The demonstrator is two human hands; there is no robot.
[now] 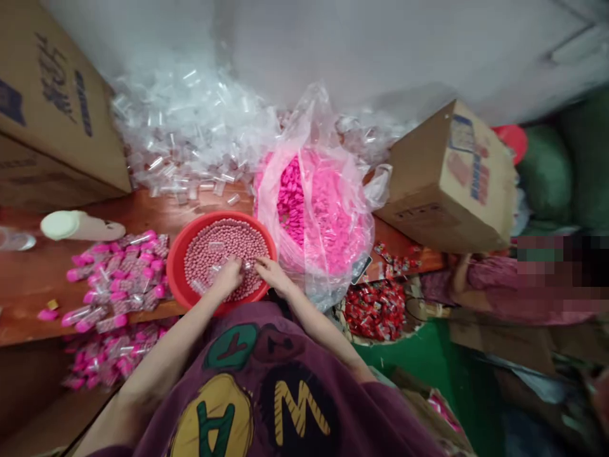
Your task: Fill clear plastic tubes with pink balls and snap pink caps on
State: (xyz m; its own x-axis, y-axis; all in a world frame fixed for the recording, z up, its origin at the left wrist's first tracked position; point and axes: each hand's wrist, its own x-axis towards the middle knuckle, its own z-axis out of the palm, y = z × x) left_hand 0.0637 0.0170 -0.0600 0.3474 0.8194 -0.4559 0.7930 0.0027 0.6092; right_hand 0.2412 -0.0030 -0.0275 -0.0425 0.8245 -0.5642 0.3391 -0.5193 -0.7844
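Both hands are over a red plastic basin [174, 270] filled with small pink beads [204, 244]. My left hand [229, 277] is closed and dips into the beads, with clear plastic by its fingertips. My right hand [270, 273] reaches over the basin's right side, fingers pinched by a small clear plastic tube [247, 265] between the hands. The exact grip of each hand is blurred. Another clear tube [216, 246] lies on the beads. Left of the basin is a pile of bead-filled tubes [118, 279] with bright pink caps.
A clear bag of pink caps [328, 216] stands right of the basin. Empty clear tubes [190, 133] are heaped behind. Cardboard boxes [57, 108] flank the table. Red wrapped pieces [375, 311] lie at right, near another person [495, 285]. A white bottle [80, 226] lies left.
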